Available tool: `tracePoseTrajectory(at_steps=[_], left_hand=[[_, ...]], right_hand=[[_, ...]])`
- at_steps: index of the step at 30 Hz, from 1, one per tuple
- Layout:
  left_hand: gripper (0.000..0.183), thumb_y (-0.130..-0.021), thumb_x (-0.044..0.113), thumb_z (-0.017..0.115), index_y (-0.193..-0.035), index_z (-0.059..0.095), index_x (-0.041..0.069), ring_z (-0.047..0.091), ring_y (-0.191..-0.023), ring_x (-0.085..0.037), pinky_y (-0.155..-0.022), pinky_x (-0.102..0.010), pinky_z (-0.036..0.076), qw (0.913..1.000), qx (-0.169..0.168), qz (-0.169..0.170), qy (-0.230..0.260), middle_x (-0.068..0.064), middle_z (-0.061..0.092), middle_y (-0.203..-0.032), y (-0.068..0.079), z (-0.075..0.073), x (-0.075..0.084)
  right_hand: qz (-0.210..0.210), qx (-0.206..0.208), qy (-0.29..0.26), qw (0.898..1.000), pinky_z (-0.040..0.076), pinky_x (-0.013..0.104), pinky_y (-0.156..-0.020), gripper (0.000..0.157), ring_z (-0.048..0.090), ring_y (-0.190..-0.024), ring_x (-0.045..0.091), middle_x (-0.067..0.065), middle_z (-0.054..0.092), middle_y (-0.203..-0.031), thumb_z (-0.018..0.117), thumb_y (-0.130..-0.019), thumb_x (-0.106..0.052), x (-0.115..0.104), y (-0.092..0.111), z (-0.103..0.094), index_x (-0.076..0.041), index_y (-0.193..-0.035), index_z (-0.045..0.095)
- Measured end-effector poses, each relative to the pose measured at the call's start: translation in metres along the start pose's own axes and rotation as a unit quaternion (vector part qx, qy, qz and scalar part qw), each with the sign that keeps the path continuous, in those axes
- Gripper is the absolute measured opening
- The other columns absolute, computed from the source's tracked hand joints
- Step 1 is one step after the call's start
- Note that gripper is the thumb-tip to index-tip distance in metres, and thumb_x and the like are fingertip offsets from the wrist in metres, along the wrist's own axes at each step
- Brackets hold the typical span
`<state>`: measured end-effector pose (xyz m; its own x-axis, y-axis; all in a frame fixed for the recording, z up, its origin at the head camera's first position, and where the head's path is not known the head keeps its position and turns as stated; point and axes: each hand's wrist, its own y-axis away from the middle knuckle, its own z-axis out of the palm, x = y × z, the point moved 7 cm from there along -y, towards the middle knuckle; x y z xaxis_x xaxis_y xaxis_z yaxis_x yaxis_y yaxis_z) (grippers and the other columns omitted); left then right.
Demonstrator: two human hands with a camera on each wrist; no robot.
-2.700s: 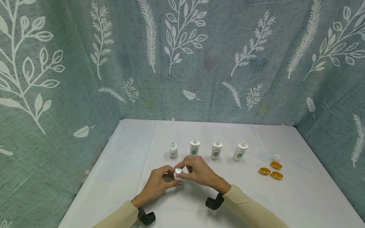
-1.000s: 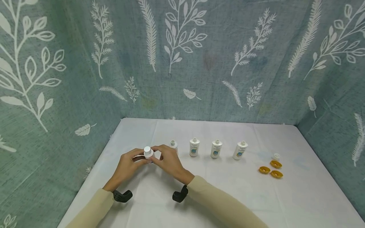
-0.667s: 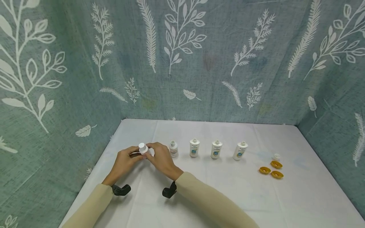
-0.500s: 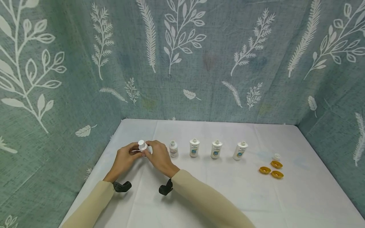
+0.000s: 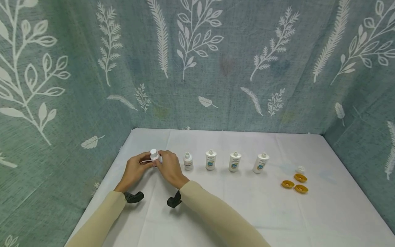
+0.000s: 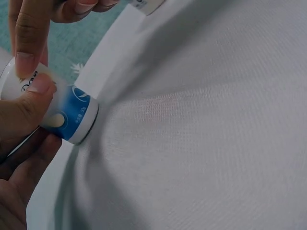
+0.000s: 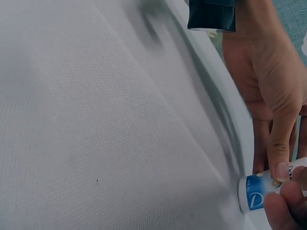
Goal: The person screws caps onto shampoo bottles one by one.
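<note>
Both hands hold a small white bottle with a white cap at the left end of a row of bottles. My left hand grips it from the left, thumb and fingers around its body. From the right, my right hand pinches the same body with thumb and fingers. The left wrist view shows the bottle's blue label, its base close over the white cloth. In the right wrist view, the right thumb lies along the label and the left fingertips are beside it. Fingers hide part of the bottle.
Right of the hands stand a small capless white bottle and three taller capless ones, the nearest of them a labelled bottle. Farther right lie a white cap and three ochre ring-shaped pieces. Leaf-patterned cloth walls the table.
Both hands have carried the bottle from the table's middle leftward and back, to the row's left end. Lately they have shifted only slightly farther back, still holding it.
</note>
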<state>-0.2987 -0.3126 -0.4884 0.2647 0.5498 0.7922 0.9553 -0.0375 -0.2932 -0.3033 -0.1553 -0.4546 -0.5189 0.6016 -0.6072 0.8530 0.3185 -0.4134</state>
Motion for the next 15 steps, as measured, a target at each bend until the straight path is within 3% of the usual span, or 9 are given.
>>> tracePoseTrajectory(at_steps=[5,15], left_hand=[[0.055,-0.088,0.015,0.083,-0.137,0.064,0.001,0.066,-0.116,-0.031,-0.094,-0.024,0.055,0.9999,-0.006,-0.014,0.004,-0.016,0.069,-0.127,0.0007,0.0013,-0.0080],[0.058,-0.089,0.020,0.082,-0.140,0.061,0.000,0.066,-0.118,-0.032,-0.094,-0.025,0.056,0.9995,-0.012,-0.026,-0.010,-0.018,0.068,-0.128,0.0004,-0.0005,-0.0098]], right_hand=[[0.011,-0.007,-0.002,1.000,0.057,0.023,-0.084,0.025,0.070,-0.102,0.014,0.006,0.075,-0.110,0.075,-0.097,-0.022,0.0030,-0.0003,0.0039,-0.008,-0.118,0.076],[0.007,-0.004,0.005,1.000,0.056,0.029,-0.093,0.034,0.067,-0.113,0.018,0.008,0.071,-0.122,0.073,-0.098,-0.019,-0.0025,0.0011,-0.0006,-0.005,-0.129,0.069]])
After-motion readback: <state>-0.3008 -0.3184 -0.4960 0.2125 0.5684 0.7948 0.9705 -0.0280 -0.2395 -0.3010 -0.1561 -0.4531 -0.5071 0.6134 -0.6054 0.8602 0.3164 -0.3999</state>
